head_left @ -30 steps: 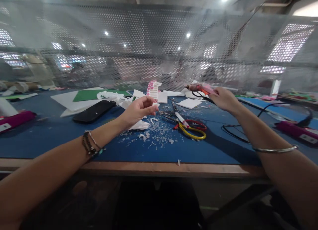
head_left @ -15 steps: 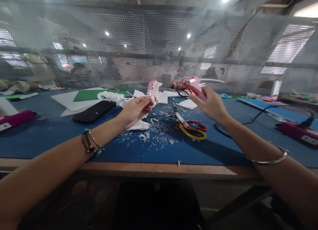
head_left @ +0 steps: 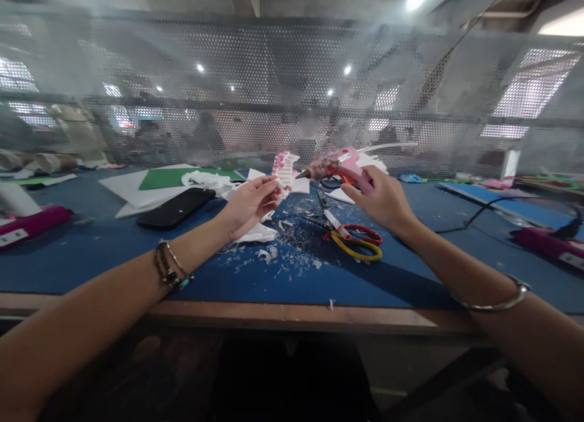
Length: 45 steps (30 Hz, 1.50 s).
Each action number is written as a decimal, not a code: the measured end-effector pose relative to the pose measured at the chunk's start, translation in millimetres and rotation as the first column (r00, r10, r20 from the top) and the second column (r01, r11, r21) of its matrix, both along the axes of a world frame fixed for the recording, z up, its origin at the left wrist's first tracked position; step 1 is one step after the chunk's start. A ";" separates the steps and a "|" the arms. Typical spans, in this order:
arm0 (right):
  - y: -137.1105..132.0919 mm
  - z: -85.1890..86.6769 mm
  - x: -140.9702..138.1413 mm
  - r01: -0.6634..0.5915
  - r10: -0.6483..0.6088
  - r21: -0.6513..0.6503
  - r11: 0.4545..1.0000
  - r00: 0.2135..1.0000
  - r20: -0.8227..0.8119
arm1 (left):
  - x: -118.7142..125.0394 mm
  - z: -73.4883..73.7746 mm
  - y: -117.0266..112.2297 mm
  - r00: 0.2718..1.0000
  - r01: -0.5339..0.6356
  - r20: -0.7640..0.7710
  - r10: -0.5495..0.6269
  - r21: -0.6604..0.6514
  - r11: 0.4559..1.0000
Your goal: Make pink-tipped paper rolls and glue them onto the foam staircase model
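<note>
Between the fingertips of my left hand [head_left: 250, 204] is a small white and pink ribbed craft piece [head_left: 285, 169], held up above the table. My right hand [head_left: 382, 198] grips the handle of a pink hot glue gun [head_left: 349, 162]. The gun's nozzle points left and ends close to the piece's right side; whether they touch I cannot tell. A clear glue stick [head_left: 387, 146] sticks out of the gun's back. Below lie scissors with red and yellow handles [head_left: 358, 252] and a white pen-like tool with a red end [head_left: 336, 223], among white scraps.
A black phone [head_left: 177, 208] lies on the blue table [head_left: 114, 264] at left, before white and green sheets [head_left: 168, 179]. Purple objects [head_left: 34, 227] sit at both sides. A black cable [head_left: 474, 217] runs at right. Perforated metal panels [head_left: 274, 63] stand behind.
My right hand has brought the glue gun left, its nozzle now nearer the craft piece and tilted slightly down. My left hand keeps its hold, and the view has shifted slightly.
</note>
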State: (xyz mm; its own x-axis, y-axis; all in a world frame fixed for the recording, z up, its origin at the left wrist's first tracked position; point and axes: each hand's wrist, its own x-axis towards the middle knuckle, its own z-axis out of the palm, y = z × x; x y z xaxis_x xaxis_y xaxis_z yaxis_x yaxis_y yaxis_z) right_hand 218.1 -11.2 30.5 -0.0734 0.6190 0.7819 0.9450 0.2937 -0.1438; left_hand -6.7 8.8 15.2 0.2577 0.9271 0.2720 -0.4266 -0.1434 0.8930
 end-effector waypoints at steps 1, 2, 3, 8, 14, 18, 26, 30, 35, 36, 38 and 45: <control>-0.3 0.2 0.0 0.001 -0.001 0.001 1.000 1.000 -0.002 | -0.2 -0.1 0.2 1.000 -0.001 0.003 0.001 0.002 1.000; -0.6 0.3 -0.1 0.001 -0.001 0.004 1.000 1.000 -0.003 | -0.4 -0.3 0.3 1.000 -0.001 0.009 0.001 0.005 1.000; -0.9 0.5 -0.3 0.000 0.000 0.009 1.000 1.000 -0.005 | -0.6 -0.7 0.4 1.000 0.003 0.018 -0.004 0.010 1.000; -1.5 0.0 -0.4 -0.017 0.016 0.085 0.996 1.000 0.010 | -1.2 -1.9 -0.1 0.996 0.053 0.064 -0.057 0.051 0.997; -3.2 -1.0 -0.5 -0.025 0.015 0.168 0.985 0.998 0.062 | -0.5 -0.5 -0.9 0.995 0.063 0.076 -0.066 0.040 0.997; -6.6 -1.5 -3.3 -0.044 0.028 0.169 0.985 0.995 0.096 | -1.2 -2.0 0.2 0.993 0.083 0.079 -0.087 0.045 0.995; -9.3 -2.3 -5.5 -0.040 0.018 0.162 0.986 0.991 0.132 | -2.1 -4.0 1.3 0.989 0.135 0.056 -0.138 0.052 0.990; -10.1 -2.0 -5.8 -0.043 0.021 0.153 0.987 0.989 0.144 | -2.0 -2.5 -1.1 0.988 0.146 0.034 -0.148 0.055 0.988; -10.2 -1.2 -5.9 -0.037 0.013 0.160 0.986 0.989 0.148 | -2.0 -2.8 -1.5 0.988 0.149 0.026 -0.150 0.065 0.987; -10.2 -1.0 -5.7 -0.036 0.011 0.161 0.986 0.988 0.151 | -2.1 -3.1 -1.3 0.988 0.149 0.027 -0.151 0.068 0.986; -10.1 -0.6 -5.1 -0.036 0.011 0.156 0.987 0.988 0.156 | -2.2 -3.5 -1.0 0.987 0.153 0.026 -0.156 0.075 0.985; -10.3 -0.9 -4.5 -0.046 0.023 0.140 0.989 0.987 0.157 | -2.4 -2.7 -1.8 0.989 0.144 0.036 -0.146 0.065 0.987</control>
State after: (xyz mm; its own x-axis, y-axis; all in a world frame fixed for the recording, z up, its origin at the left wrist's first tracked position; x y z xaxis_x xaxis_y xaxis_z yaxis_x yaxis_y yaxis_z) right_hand 213.6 -21.5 29.6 -0.2194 0.4967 0.8397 0.9415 0.3335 0.0487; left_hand -9.2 7.0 12.6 0.3758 0.8616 0.3412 -0.4824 -0.1325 0.8659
